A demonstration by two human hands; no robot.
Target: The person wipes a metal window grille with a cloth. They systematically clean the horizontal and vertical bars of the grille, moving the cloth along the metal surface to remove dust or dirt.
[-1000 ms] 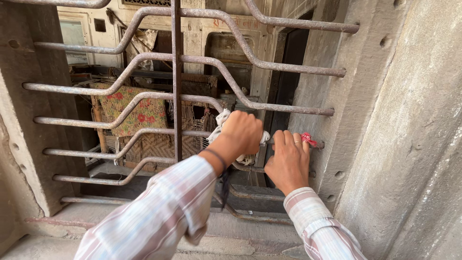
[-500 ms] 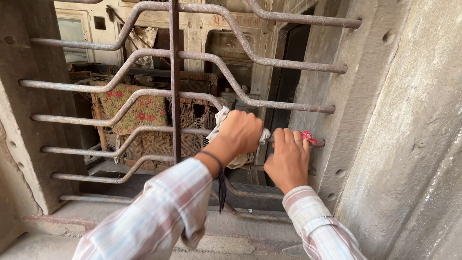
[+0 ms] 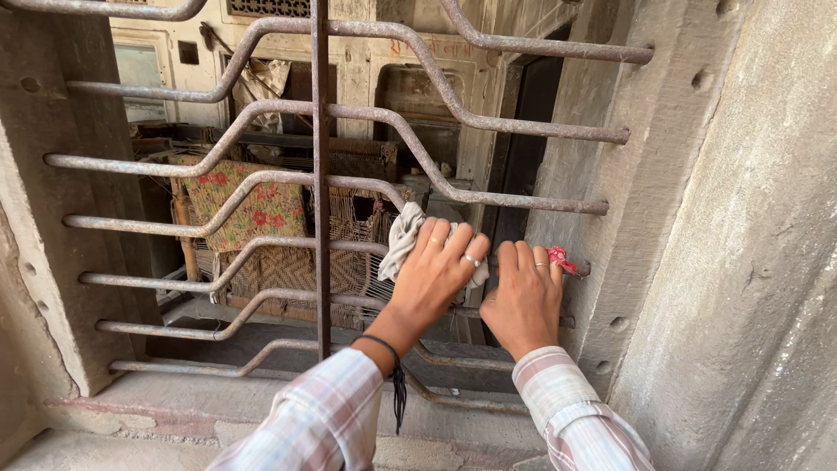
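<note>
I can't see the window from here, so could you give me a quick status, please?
Left hand presses pale cloth on grille bar. Right hand grips same bar by red tie. Nothing obstructing.

You have a single view, from the camera on your head. It looks forward and slightly down, close up to the window grille [image 3: 318,174] set in the stone wall [image 3: 741,218], with both forearms reaching in from the bottom edge and a dim room beyond the bars.

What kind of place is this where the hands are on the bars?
Probably the barred window of an old stone building, looking into a storeroom. The rusty bent iron grille sits in a weathered grey stone frame, and a woven cane chair with floral cushion stands inside.
</note>
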